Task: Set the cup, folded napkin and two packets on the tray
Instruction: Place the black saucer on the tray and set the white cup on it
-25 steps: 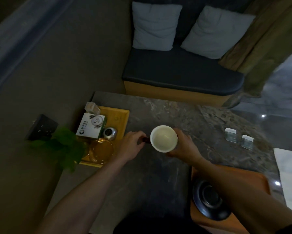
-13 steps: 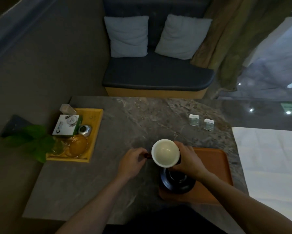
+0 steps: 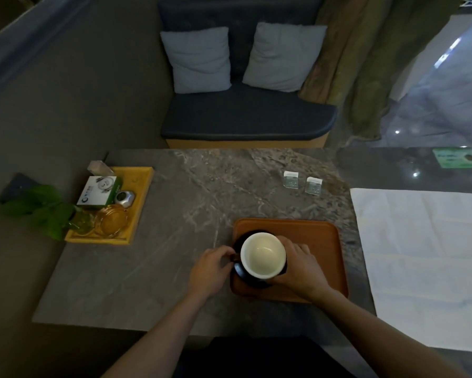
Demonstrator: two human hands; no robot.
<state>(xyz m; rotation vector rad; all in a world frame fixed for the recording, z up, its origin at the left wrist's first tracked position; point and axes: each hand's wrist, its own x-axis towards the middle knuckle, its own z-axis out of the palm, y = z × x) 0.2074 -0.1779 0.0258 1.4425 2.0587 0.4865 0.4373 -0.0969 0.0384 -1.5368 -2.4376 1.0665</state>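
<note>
Over the left part of the orange tray (image 3: 315, 236), I hold the cup (image 3: 263, 254) above its dark saucer (image 3: 240, 270), my left hand (image 3: 211, 270) pinching the handle and my right hand (image 3: 300, 264) wrapped round its side; half a second ago it hung lower in view, at the tray's near-left corner. The two packets (image 3: 301, 181) lie on the table (image 3: 174, 227) beyond the tray, their print too small to read. The white-and-green box (image 3: 98, 192) in the yellow tray (image 3: 139, 197) bears illegible lettering.

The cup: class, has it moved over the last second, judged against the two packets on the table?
Yes. The cup has travelled right, towards the two packets, and now sits over the dark saucer on the orange tray.
</note>
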